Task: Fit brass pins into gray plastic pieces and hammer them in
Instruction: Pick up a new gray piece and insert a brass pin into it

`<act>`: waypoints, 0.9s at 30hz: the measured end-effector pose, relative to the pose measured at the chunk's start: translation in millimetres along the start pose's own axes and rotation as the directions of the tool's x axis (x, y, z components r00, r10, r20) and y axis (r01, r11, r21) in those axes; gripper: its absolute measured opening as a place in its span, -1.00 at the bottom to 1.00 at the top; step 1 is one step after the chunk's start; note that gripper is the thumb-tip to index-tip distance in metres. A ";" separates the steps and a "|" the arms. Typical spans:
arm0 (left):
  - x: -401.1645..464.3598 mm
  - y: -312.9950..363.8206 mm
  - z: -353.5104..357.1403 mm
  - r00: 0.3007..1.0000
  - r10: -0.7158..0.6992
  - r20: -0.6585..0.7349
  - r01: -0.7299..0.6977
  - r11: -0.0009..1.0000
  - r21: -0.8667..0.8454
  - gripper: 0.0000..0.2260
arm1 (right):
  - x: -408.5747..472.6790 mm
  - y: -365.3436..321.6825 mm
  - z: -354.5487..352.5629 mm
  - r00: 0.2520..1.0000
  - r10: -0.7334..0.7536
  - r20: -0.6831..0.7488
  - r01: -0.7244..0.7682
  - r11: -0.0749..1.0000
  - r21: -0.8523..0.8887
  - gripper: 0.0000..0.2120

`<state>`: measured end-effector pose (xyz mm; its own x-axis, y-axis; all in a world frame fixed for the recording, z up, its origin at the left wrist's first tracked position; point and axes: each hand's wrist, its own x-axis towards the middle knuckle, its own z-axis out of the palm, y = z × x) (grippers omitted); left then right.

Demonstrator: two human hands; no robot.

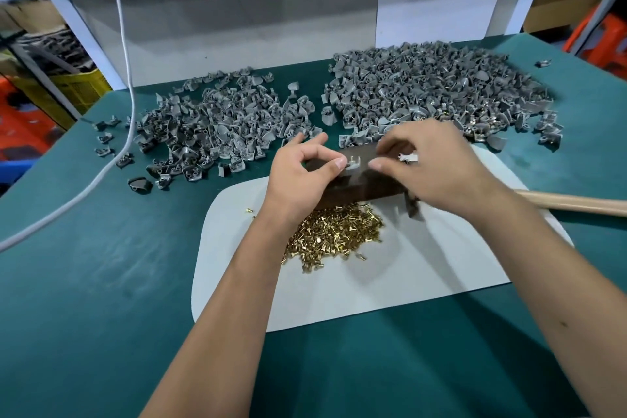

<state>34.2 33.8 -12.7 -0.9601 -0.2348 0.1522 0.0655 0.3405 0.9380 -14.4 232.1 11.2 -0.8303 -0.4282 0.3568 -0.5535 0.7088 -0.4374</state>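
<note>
Fingers [339, 164] of our left hand [298, 173] are curled, thumb and forefinger pinching a gray plastic piece [353, 164] over a dark block [359, 185]. Our right hand [437, 166] hovers just beside it, fingers bent and close together; something small and pale sits at its fingertips, too blurred for us to identify. Nearest to us, a heap of brass pins [334, 234] lies on a white mat [407, 268], partly under our left wrist. Both rest on the green worktop [84, 299]. A wooden handle [573, 204] runs out to the right from under our right hand. Beyond the block we note two piles of gray pieces: a looser left pile [220, 125] and a denser right pile [431, 88]. A white cable [118, 132] crosses the worktop at left. A white panel [441, 7] stands at the far edge.
</note>
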 end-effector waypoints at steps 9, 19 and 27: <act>2.2 -2.4 -0.8 0.994 0.105 0.005 -0.105 0.994 -0.022 -0.80 | -6.3 -9.5 27.6 0.989 0.002 -0.148 0.036 0.966 0.255 -0.79; 4.9 -8.0 1.2 0.965 0.263 -0.008 -0.263 0.963 -0.051 -0.86 | -13.2 -14.2 29.2 0.950 -0.041 -0.310 0.145 0.936 0.320 -0.77; -1.5 -6.4 8.1 0.951 0.307 -0.013 -0.299 0.912 -0.281 -0.75 | -16.9 -17.2 32.4 0.912 -0.047 -0.407 0.204 0.913 0.353 -0.82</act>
<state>33.1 39.3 -21.5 -0.8898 -0.1307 0.4373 0.4229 0.1245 0.8976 7.1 208.9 -14.1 -0.7048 -0.1953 0.6820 -0.6981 0.3615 -0.6180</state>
